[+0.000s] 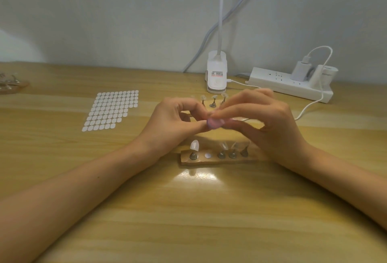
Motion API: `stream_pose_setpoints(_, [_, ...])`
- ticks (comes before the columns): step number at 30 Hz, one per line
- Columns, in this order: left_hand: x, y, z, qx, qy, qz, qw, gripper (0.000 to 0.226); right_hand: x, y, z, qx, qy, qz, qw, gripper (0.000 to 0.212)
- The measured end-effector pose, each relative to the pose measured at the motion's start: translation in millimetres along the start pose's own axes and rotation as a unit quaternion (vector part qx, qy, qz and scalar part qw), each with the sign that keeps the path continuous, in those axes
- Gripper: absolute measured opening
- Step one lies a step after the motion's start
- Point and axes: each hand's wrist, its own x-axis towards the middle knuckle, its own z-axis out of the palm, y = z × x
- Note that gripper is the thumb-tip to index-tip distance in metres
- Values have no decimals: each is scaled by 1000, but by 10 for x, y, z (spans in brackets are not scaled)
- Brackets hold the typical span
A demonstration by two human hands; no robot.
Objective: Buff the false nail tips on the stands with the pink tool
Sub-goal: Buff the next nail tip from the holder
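Nail tips (pixel 194 145) on wooden desk (pixel 209 210), white wall (pixel 104 11).

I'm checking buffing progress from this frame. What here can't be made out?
Head view:
- Whether the left hand holds a nail tip: its own fingers and the pink tool cover that spot.
- The pink tool's shape: motion-blurred, mostly inside the right hand's pinch.
- The clear tips on the wooden base: blurred, finish unreadable.
- The object at the left edge: cut off.
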Motion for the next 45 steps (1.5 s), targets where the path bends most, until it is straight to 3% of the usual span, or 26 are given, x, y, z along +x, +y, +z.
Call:
stream_pose_setpoints(9, [-3,19,-15,-7,-11,8,1000,18,21,72,-49,68,36,92,993,20])
stream_pose_setpoints(14, [11,0,-5,0,-16,0,1000,24,19,-6,-8,61,-10,25,998,22])
stream_pose_setpoints(18, [4,10,-8,8,-26,7,1000,22,24,8,-47,62,6,43,997,23])
stream_pose_setpoints(21, [2,22,2,6,-25,4,1000,23,9,-34,-9,54,-14,-1,998,19])
stream_pose_setpoints(25, [3,27,-1,6,-14,1,1000,24,33,4,-47,49,0,28,998,20])
stream_pose_setpoints(28, [5,11,5,5,-14,-9,1000,28,3,-53,0,27,-22,-20,999,16])
stream_pose_setpoints(33, [0,18,-4,7,-15,-7,1000,21,23,64,-61,23,5,52,998,20])
stream_pose_setpoints(40, [7,8,-7,8,-5,-5,1000,22,22,30,-43,82,41,86,992,17])
stream_pose_setpoints(45, [-3,2,4,1,-13,-13,1000,21,12,-47,-5,64,-13,12,998,17])
